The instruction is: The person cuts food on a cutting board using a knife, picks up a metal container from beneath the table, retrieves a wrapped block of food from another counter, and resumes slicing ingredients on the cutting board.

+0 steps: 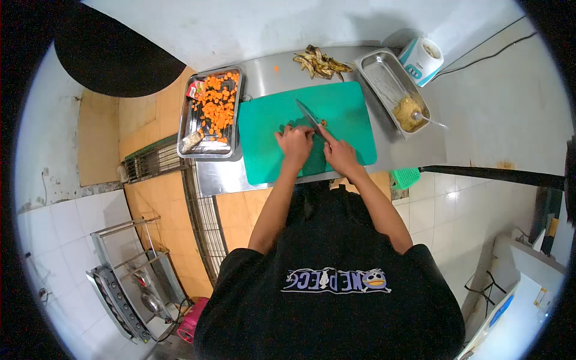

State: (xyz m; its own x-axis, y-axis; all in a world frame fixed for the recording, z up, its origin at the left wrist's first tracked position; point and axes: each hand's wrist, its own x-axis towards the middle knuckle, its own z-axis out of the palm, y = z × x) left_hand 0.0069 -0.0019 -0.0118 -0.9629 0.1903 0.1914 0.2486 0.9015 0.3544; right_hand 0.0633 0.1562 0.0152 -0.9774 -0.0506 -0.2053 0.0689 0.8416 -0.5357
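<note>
On a green cutting board (270, 156) my right hand (342, 156) grips a kitchen knife (308, 114) by its handle, the blade slanting away to the upper left. My left hand (295, 144) is closed, its fingers curled down on the board just left of the blade. Whatever sits under those fingertips is too small or hidden to make out. Small brown bits (324, 122) lie to the right of the blade.
A metal tray (180, 135) at left holds orange carrot pieces (217, 111), a red packet (195, 89) and a pale roll (192, 141). Brown-yellow peels (321, 63) lie behind the board. At right are a steel pan (378, 75) with yellowish mash, a spoon (429, 119) and a white-teal appliance (421, 60).
</note>
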